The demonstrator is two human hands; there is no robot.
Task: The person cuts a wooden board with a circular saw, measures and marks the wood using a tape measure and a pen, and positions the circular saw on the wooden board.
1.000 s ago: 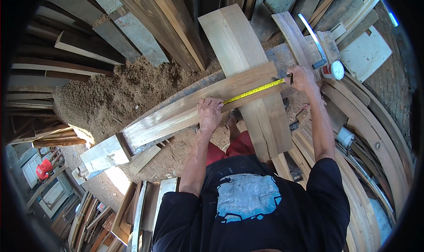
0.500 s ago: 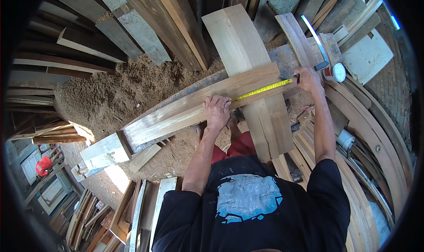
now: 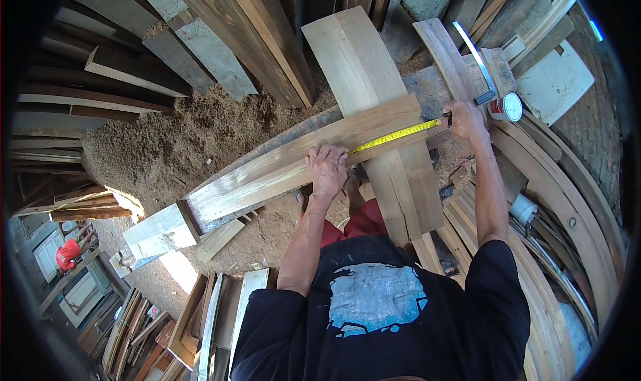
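Beyond the far edge of the grey bench [image 3: 427,86], a broad heap of sawdust [image 3: 167,137] spreads below leaning boards [image 3: 264,37]. A long timber [image 3: 267,164] lies lengthwise on the bench. Near its right end it rests over a wide board [image 3: 364,67], which sticks out past both the far and near edges of the bench and stands crosswise in the way. A pale block [image 3: 160,233] sits by the bench's left end; a narrow board [image 3: 446,57] reaches out over the far edge toward the right end. Just to its right lies a metal square [image 3: 482,77], slantwise, and near the bench's right end is a can [image 3: 506,107] with a white lid, close to the right hand [image 3: 465,119]. That hand is closed on the end of the yellow tape [image 3: 394,137], a dark piece showing at its fingers. The left hand [image 3: 327,167] lies palm down on the timber, covering the tape's other end; I cannot tell whether it grips anything. Tape taut between them along the timber, both hands have shifted rightward since a second ago; over the last half second they have hardly moved.
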